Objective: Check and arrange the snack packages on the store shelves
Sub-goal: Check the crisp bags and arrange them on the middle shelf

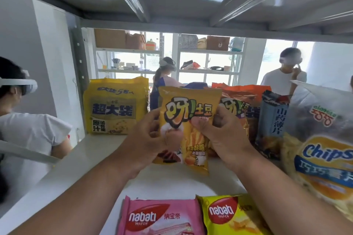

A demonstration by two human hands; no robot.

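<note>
Nearest you, two nabati wafer packs (191, 215) lie flat on the shelf (80, 158). Beyond them, your left hand (150, 137) and right hand (219, 135) pinch the yellow potato-snack bag (189, 112) upright between them, above the shelf. Further packages (114, 107) stand behind.

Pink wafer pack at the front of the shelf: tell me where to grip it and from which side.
Pinch the top edge of the pink wafer pack, coming from above. It stands at the shelf's front edge, that seam is free, and the yellow wafer pack crowds its right side. Both hands are busy with the chip bag.
</note>
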